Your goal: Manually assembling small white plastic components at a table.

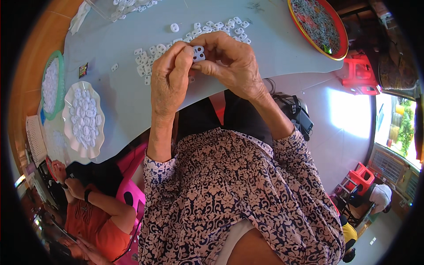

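Above the table's near edge, a small white plastic piece with several round holes (198, 53) is held between my two hands. My left hand (170, 77) pinches its left side between thumb and fingers. From the other side, my right hand (236, 62) curls around it, with thumb and forefinger closed near its edges. Just beyond my hands lie many loose white pieces with holes (207, 28), and more white pieces (145, 62) are scattered by my left hand. A round white piece with a thin pin (175, 28) sits apart from them.
At left stand a scalloped dish (103, 132) of white pieces and a green basket (61, 66). A red tray (341, 52) of small metal parts rests at far right. A person in orange (106, 225) sits at lower left. Red stools (360, 75) stand on the floor at right.
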A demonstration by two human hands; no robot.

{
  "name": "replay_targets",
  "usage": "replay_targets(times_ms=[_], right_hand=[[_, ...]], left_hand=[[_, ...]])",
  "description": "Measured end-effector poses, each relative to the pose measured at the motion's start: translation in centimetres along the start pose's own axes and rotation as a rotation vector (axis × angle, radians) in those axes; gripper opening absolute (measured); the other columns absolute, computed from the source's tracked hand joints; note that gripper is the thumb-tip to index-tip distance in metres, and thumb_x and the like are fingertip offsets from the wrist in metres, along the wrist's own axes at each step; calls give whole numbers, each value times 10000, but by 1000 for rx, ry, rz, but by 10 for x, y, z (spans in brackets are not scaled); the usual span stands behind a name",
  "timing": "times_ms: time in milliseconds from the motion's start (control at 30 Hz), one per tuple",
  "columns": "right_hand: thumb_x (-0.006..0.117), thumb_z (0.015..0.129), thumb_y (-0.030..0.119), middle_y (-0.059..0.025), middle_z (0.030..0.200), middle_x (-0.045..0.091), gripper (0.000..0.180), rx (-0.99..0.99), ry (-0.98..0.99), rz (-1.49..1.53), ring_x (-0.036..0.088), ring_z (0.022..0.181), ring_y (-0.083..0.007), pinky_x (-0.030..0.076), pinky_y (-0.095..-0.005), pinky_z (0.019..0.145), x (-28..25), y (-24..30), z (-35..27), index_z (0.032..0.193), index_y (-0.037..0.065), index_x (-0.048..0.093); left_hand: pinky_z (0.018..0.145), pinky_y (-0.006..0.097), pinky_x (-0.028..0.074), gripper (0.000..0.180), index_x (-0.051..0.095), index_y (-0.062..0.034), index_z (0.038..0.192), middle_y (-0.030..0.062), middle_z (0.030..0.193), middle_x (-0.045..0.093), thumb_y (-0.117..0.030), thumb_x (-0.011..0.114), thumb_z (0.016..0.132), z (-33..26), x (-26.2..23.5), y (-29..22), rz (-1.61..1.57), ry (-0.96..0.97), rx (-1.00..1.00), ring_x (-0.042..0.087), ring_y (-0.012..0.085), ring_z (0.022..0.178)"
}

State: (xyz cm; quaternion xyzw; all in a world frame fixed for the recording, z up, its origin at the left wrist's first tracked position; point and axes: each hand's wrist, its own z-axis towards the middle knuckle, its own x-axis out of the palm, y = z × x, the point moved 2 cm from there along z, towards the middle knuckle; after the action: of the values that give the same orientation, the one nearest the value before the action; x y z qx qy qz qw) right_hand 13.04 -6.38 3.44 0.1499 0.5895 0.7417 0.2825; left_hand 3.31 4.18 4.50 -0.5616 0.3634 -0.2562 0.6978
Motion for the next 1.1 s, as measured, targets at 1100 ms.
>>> replay_targets(times_ms=[1100], right_hand=[[618,866,110,-54,684,622,116,-31,-105,-67,602,630,-109,486,-247,580,-1,1,-5,901,1,603]], left_hand=[[522,247,315,255,480,-15,783,-6,634,388,-225,419,914,-3,10,0,-99,100,-123,335,70,593]])
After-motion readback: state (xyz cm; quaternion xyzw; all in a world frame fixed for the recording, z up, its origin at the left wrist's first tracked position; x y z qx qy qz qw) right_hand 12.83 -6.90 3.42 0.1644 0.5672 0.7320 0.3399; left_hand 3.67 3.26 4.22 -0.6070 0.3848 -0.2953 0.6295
